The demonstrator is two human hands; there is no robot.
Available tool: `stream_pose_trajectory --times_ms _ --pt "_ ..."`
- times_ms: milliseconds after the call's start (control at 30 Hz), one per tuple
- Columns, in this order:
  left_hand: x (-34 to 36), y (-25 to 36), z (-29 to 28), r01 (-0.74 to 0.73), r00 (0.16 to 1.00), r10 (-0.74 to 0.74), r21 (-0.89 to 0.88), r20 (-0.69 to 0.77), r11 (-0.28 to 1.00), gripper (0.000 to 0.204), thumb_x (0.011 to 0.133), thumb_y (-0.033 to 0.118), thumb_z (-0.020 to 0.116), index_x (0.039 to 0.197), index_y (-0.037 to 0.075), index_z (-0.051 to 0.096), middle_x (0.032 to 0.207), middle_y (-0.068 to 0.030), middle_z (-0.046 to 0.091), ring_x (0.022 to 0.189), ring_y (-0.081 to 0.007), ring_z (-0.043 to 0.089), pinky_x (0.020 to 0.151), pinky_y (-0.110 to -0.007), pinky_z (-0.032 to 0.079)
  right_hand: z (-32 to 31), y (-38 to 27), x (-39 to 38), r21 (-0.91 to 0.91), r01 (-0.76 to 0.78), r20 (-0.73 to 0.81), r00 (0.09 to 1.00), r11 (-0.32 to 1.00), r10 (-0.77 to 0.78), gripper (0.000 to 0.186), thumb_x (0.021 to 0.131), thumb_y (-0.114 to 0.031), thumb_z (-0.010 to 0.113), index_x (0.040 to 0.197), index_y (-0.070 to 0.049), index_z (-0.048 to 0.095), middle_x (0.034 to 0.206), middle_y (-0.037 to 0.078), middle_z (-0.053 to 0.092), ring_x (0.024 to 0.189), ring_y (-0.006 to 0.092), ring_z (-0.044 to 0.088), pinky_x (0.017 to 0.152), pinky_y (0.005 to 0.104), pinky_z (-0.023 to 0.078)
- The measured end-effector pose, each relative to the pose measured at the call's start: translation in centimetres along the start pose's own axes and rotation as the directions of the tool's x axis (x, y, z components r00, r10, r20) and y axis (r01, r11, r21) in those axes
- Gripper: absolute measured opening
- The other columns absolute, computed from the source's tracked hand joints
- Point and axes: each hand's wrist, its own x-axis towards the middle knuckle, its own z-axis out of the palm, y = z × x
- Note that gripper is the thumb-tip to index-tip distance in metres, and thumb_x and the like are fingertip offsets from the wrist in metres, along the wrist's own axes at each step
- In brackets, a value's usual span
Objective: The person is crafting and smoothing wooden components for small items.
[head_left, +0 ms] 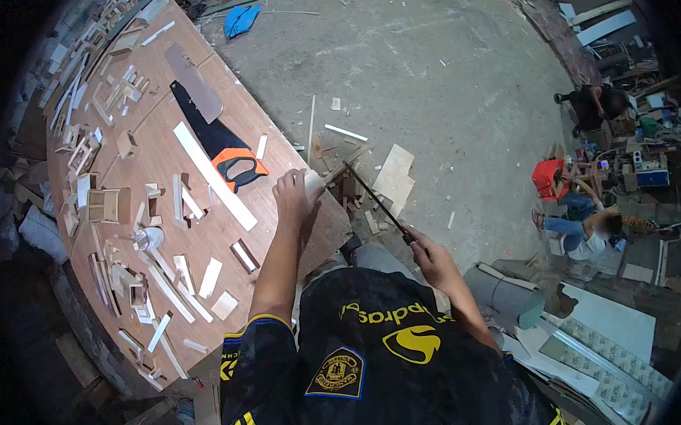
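My left hand (291, 198) lies at the workbench's right edge, fingers closed on a strip of wood (343, 168) that juts out past the edge. In my right hand (432, 260) is a long, thin dark-bladed tool (375, 196) with a dark handle; whether it is a file or a saw seen edge-on I cannot tell. Its far tip reaches the jutting wood strip. Beyond my left hand, a handsaw (214, 142) with an orange and black handle rests on the workbench (281, 242). A long pale wood strip (214, 176) lies beside that saw.
Several small wooden frames and boxes (109, 205), loose strips and a clear bottle (148, 237) crowd the bench's left. Offcuts (393, 172) lie on the concrete floor. A grey roll (505, 295) and boards (607, 322) stand at right. Another person (584, 232) sits far right near a red object (549, 179).
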Motion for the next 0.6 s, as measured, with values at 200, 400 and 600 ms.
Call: stream_pose_trajectory --times_ms 200,400,600 --pt "-0.4 0.7 -0.5 -0.129 0.992 0.129 0.003 0.003 0.992 0.063 0.080 0.035 0.071 0.134 0.009 0.049 0.123 -0.0133 0.049 0.113 -0.0332 0.045 0.099 -0.048 0.034 1.9 -0.2 2.5 -0.163 0.065 -0.023 0.997 0.985 -0.069 0.059 0.093 -0.006 0.048 0.149 -0.022 0.036 0.079 0.019 0.060 0.070 0.0300 0.060 0.068 0.0369 0.047" --pt "1.4 -0.2 0.7 -0.187 0.982 0.184 0.059 0.046 0.981 0.061 0.080 0.042 0.068 0.129 0.011 0.051 0.119 -0.0121 0.050 0.111 -0.0324 0.046 0.094 -0.047 0.036 4.6 -2.3 8.2 -0.442 0.128 0.116 0.990 0.888 -0.085 0.065 0.086 -0.006 0.048 0.149 -0.022 0.034 0.102 0.024 0.064 0.092 0.0418 0.063 0.077 0.0507 0.049" --pt "1.3 -0.9 1.4 -0.187 0.982 0.182 0.137 0.048 0.973 0.062 0.080 0.043 0.067 0.129 0.011 0.049 0.119 -0.0102 0.050 0.110 -0.0312 0.047 0.092 -0.048 0.037 6.6 -5.3 13.0 -0.622 0.090 0.258 0.961 0.778 0.095 0.069 0.086 -0.005 0.046 0.150 -0.027 0.032 0.106 0.019 0.065 0.093 0.0386 0.065 0.079 0.0482 0.052"
